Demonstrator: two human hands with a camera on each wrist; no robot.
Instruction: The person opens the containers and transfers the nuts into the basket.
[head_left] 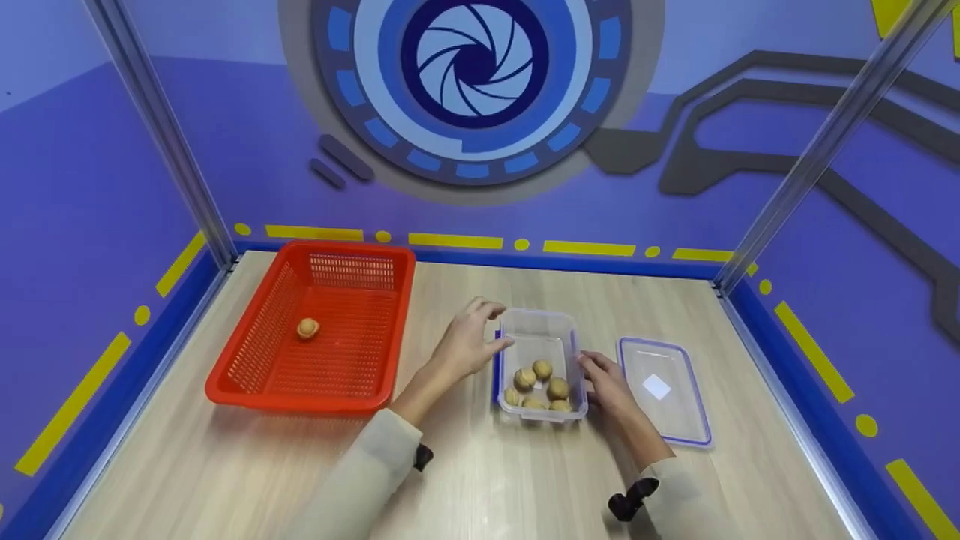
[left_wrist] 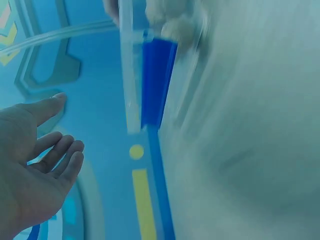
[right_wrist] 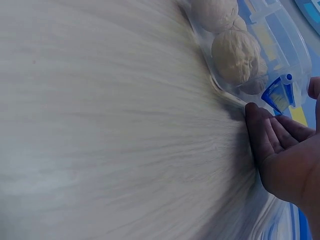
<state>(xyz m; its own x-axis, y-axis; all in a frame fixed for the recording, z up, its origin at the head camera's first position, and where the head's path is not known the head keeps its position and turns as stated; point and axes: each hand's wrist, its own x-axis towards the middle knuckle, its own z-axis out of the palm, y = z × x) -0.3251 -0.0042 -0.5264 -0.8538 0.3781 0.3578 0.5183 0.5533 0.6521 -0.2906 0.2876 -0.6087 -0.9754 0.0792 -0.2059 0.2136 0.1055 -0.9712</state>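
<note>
A clear plastic food container (head_left: 551, 322) with blue side clips holds several walnuts (head_left: 557, 388), gathered toward its near end. At its left side my left hand (head_left: 466, 341) is spread, thumb and fingers apart; in the left wrist view the left palm (left_wrist: 35, 170) holds nothing, and a blue clip (left_wrist: 157, 82) hangs down the container's wall. My right hand (head_left: 609, 384) holds the container's right side, thumb at the rim. In the right wrist view, the right hand's fingers (right_wrist: 265, 132) rest low against the wall beside another blue clip (right_wrist: 280, 92).
A red perforated basket (head_left: 401, 337) stands on the left of the table (head_left: 480, 480) with one walnut (head_left: 307, 328) inside. To the right lies the clear lid (head_left: 675, 409) with a blue seal and a white square on it. Printed panels (head_left: 480, 202) close in the back and sides.
</note>
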